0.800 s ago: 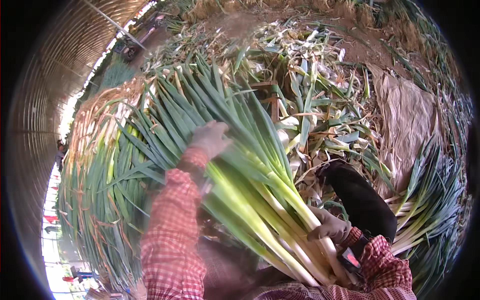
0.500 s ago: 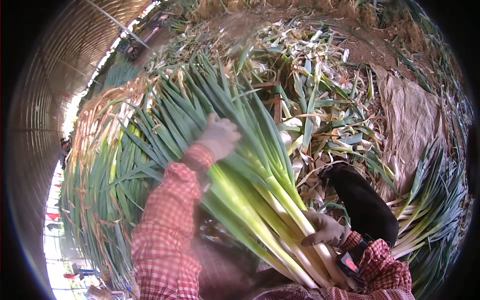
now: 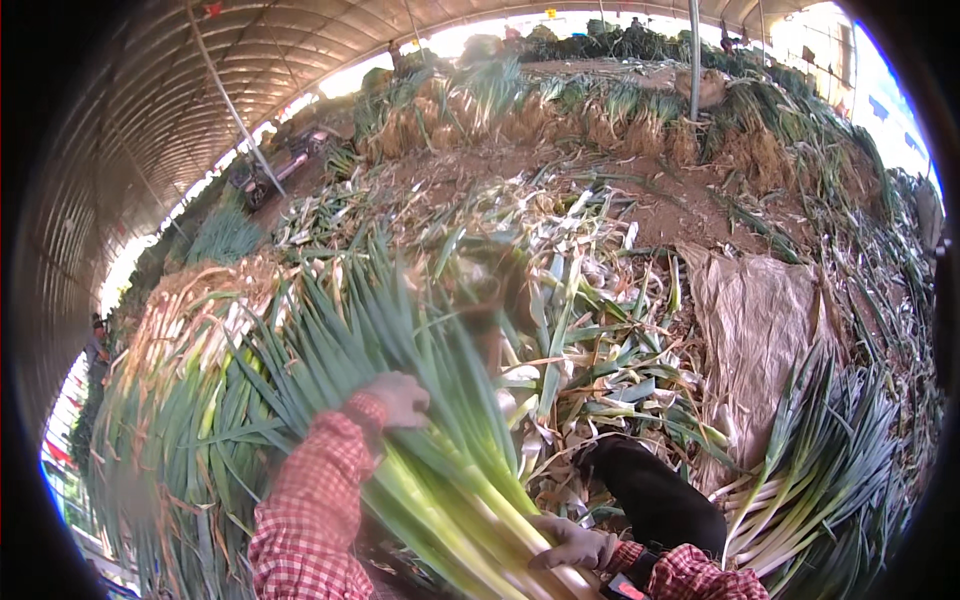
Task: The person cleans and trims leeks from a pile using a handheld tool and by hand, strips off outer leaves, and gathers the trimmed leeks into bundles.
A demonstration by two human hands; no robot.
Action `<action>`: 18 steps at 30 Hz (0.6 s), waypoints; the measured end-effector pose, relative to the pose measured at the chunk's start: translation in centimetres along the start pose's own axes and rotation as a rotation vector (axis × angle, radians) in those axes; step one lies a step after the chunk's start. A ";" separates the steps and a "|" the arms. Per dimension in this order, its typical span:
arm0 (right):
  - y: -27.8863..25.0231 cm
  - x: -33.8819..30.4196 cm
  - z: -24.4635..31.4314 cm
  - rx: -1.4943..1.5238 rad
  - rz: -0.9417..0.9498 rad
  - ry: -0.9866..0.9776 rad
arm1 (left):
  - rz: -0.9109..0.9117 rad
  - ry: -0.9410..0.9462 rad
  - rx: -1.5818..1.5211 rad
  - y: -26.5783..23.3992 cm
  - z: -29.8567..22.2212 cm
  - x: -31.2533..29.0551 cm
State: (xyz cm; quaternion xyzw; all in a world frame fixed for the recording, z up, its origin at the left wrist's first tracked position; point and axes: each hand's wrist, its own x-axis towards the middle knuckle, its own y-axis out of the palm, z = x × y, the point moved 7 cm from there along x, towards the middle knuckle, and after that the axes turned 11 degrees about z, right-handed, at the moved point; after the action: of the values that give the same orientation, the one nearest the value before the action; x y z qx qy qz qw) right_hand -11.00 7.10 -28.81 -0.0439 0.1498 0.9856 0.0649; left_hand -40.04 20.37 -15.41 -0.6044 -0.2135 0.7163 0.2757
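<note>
A large bunch of long green onions (image 3: pixel 440 490) slants across in front of me, green leaves toward the upper left and pale stalks toward the lower right. My right hand (image 3: pixel 575 548), in a grey glove, is closed around the pale stalks near the lower edge. Higher up, my gloved left hand (image 3: pixel 398 398) is closed over the green leaves, its fingertips partly hidden and slightly blurred. Both sleeves are red checked cloth. A dark device with a red face (image 3: pixel 628 588) sits at my right wrist.
More green onions are piled at the left (image 3: pixel 200 410), and another bunch (image 3: pixel 810 470) lies at the right. Beside it is a crumpled brown sheet (image 3: pixel 755 330). Stripped leaves (image 3: pixel 600 370) litter the ground. A smooth black shape (image 3: pixel 660 500), its kind unclear, is near my right arm. A metal pole (image 3: pixel 694 60) stands far back.
My view has tilted up, showing more of the shelter and the far rows. Both hands and the bunch appear lower and further left in view. My left hand now curls over the leaves.
</note>
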 end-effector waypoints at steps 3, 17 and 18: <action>0.2 0.3 3.1 -0.072 -0.039 -0.050 | -0.024 0.012 -0.033 0.5 0.9 -0.2; -1.0 0.1 1.0 -0.290 -0.157 -0.012 | -0.057 -0.145 0.486 0.9 -5.1 0.2; -0.8 0.1 0.5 -0.292 -0.138 0.035 | 0.036 -0.105 0.537 1.1 -5.8 -0.3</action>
State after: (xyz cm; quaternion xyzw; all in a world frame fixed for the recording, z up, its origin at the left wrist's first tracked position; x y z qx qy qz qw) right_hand -11.05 8.07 -28.56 -0.0802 0.0028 0.9892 0.1227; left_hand -34.42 19.21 -16.93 -0.4752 -0.0194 0.7824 0.4020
